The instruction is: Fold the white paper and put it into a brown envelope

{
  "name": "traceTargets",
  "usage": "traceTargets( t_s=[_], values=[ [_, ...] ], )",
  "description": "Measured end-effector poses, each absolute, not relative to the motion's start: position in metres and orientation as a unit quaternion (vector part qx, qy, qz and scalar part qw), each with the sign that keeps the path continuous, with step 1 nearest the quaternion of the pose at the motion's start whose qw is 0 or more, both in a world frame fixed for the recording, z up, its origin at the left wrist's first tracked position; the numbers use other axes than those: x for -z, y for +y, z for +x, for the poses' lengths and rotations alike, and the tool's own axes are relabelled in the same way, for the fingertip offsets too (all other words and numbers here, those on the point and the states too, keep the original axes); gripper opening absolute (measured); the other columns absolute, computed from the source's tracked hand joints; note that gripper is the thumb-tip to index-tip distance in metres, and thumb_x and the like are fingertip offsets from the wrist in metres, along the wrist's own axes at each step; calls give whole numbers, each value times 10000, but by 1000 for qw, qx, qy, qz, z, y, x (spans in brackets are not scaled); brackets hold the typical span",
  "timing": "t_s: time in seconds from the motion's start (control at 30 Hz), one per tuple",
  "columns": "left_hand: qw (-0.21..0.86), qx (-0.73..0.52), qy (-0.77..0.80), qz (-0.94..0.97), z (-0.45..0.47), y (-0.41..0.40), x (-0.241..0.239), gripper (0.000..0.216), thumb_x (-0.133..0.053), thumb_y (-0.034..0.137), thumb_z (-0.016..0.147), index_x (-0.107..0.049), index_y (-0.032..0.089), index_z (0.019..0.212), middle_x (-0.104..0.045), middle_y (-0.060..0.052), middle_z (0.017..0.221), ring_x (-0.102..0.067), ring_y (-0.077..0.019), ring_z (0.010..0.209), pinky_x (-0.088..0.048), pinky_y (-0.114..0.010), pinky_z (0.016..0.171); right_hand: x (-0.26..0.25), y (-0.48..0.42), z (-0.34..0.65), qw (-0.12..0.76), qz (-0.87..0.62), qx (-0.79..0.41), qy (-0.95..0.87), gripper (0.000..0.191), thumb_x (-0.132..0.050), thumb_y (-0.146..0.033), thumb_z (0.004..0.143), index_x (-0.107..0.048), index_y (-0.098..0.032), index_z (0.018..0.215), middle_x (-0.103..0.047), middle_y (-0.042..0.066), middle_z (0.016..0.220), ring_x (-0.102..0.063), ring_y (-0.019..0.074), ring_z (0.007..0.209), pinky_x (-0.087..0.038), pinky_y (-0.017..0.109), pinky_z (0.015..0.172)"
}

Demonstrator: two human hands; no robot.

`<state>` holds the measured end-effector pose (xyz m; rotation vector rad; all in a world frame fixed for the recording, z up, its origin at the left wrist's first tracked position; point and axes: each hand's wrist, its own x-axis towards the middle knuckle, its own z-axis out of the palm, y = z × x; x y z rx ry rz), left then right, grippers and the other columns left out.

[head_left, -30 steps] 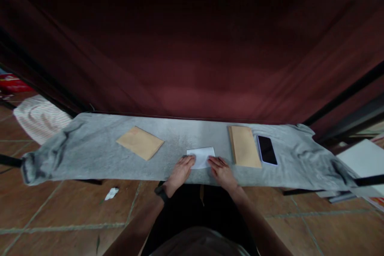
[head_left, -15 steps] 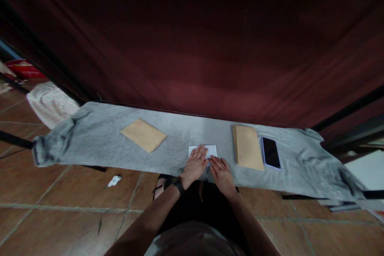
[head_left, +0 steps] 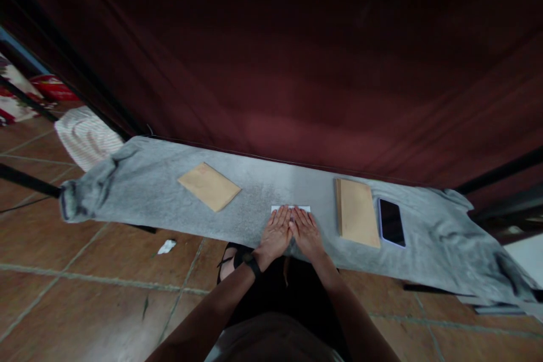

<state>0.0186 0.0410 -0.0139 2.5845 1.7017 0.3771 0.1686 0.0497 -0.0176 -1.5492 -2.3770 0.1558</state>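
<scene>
Grey cloth bears the paper, which I find beneath left hand and right hand alike, its exposed strip running crosswise just beyond the fingertips, fingers extended flat, gripping nothing.

Left hand and right hand are showing bare; a dark wristband is circling the left wrist; a greyish top and black bottoms are being worn.
</scene>
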Motion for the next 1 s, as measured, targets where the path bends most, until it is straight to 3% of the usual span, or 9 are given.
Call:
traceTargets(
  t_s=[0.33, 0.57, 1.0],
  values=[
    [-9, -161, 648, 744, 20, 31, 25, 603, -356, 356, 1007, -363, -4, 1491, -361, -238, 1558, -289, -321, 1481, -305, -499, 1190, 26, 51, 182, 121, -556, 3, -822, 516, -341, -300, 1031, -372, -161, 1528, -404, 120, 1563, -379, 260, 1444, -278, 483, 1175],
    [-16, -171, 674, 719, 39, 29, 26, 640, -376, 394, 996, -377, -23, 1482, -353, -260, 1552, -236, -348, 1494, -247, -543, 1206, 31, 53, 184, 107, -550, 16, -828, 516, -297, -306, 1041, -367, -159, 1531, -367, 110, 1585, -357, 265, 1453, -255, 474, 1174],
    [-19, -170, 629, 758, 26, 16, 24, 644, -390, 399, 1003, -289, 65, 1545, -327, -205, 1584, -251, -312, 1497, -270, -522, 1199, 37, 54, 197, 118, -569, 53, -812, 535, -293, -342, 1045, -341, -151, 1542, -368, 123, 1578, -387, 281, 1434, -249, 499, 1171]
  ],
)
